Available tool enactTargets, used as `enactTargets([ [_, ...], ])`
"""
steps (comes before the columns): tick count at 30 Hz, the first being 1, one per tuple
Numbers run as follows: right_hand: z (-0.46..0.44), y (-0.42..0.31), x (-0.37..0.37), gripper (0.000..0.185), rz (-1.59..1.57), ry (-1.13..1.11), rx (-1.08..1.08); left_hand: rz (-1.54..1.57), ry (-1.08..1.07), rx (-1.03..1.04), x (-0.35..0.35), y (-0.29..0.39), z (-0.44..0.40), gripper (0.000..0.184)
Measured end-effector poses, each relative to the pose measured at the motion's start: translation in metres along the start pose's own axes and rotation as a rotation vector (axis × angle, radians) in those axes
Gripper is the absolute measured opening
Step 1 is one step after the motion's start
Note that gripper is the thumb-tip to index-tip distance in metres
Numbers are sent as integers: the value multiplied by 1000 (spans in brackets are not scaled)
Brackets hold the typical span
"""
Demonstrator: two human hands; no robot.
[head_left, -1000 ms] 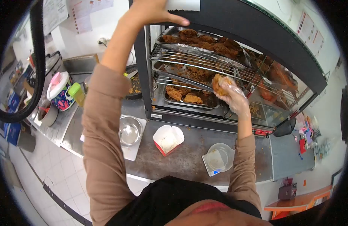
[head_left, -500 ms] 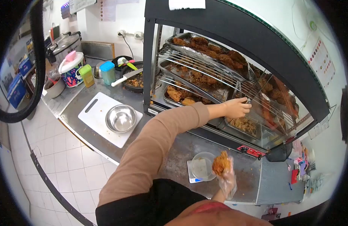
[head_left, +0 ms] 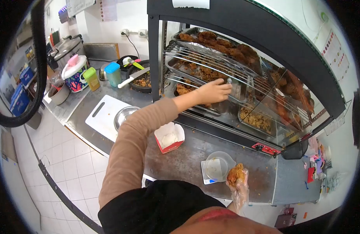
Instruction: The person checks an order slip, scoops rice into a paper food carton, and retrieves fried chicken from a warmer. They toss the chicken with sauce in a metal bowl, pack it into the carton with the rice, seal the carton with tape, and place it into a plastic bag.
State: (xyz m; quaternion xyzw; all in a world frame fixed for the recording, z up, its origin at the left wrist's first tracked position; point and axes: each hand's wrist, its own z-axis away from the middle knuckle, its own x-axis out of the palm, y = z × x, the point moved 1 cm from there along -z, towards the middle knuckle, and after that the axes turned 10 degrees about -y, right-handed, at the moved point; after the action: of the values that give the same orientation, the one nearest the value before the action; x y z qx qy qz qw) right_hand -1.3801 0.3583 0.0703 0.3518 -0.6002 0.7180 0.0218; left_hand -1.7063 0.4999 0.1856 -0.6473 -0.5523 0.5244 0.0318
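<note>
My left hand [head_left: 215,92], bare below a brown sleeve, reaches to the front of the glass display warmer [head_left: 158,58]. Its fingers pinch a small knob [head_left: 229,80] on the glass sliding door. Behind the glass, trays of fried chicken [head_left: 213,45] sit on wire racks. In a clear plastic glove, my right hand [head_left: 241,190] holds a piece of fried chicken [head_left: 235,175] low over the counter. Just left of it, a clear round plastic bowl [head_left: 218,167] rests on a white scale [head_left: 206,177].
A red-and-white paper box [head_left: 169,145] with rice inside stands on the counter [head_left: 180,165]. Left of it are a white cutting board [head_left: 97,121] with a metal bowl [head_left: 124,115], a black pan [head_left: 142,80] with a knife [head_left: 132,79] across it, and plastic containers [head_left: 113,74].
My left hand has moved left along the warmer's front with the door knob. The red box, covered by my arm before, now shows. My right hand still holds the chicken.
</note>
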Motion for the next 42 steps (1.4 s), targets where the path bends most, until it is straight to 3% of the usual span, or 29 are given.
enactTargets([
  [5,-20,19,24,70,-148,-86,-31,0,-84,-75,-8,-23,53,14],
  [12,-28,55,73,65,-424,-42,-127,73,116,-260,-5,-48,117,24],
  [15,-27,62,102,68,-581,29,-193,203,341,-480,4,-55,142,28],
  [16,-28,66,108,68,-585,36,-210,209,349,-464,5,-58,148,28],
  [18,-26,70,120,65,-653,38,-218,194,423,-753,3,-59,162,25],
  [20,-23,76,128,63,-728,57,-221,186,409,-779,3,-59,176,29],
  [23,-21,82,131,63,-733,45,-227,242,357,-1061,-22,-53,189,42],
  [25,-21,81,136,64,-770,-27,-226,304,434,-1161,-26,-53,226,46],
  [27,-20,77,138,65,-785,-15,-227,256,349,-1474,-30,-31,289,57],
  [28,-19,76,137,65,-807,-2,-228,147,-2,-1743,-30,-11,329,65],
  [29,-22,75,130,65,-804,-9,-221,-60,-202,-1849,-10,18,381,77],
  [30,-23,74,120,66,-732,-64,-195,150,-526,-2151,-41,34,383,83],
  [32,-27,67,113,67,-653,-126,-139,527,-546,-2220,-15,84,429,82],
  [34,-37,53,123,69,-503,-117,-174,803,-605,-2106,1,103,428,77],
  [35,-43,48,124,70,-432,-145,-160,932,-405,-2126,21,115,436,61],
  [36,-52,43,125,71,-361,-178,-140,784,-286,-1978,19,121,428,44],
  [37,-62,42,124,70,-317,-253,-115,952,-237,-2080,1,117,406,34],
  [38,-71,40,125,69,-277,-329,-83,929,-94,-2150,30,136,431,34],
  [39,-78,38,128,64,-290,-381,11,996,-50,-2271,-17,125,389,35],
  [41,-87,37,145,59,-311,-448,157,834,391,-2097,-27,159,391,27],
  [42,-85,36,165,53,-206,-484,178,860,358,-2149,-14,184,417,31],
])
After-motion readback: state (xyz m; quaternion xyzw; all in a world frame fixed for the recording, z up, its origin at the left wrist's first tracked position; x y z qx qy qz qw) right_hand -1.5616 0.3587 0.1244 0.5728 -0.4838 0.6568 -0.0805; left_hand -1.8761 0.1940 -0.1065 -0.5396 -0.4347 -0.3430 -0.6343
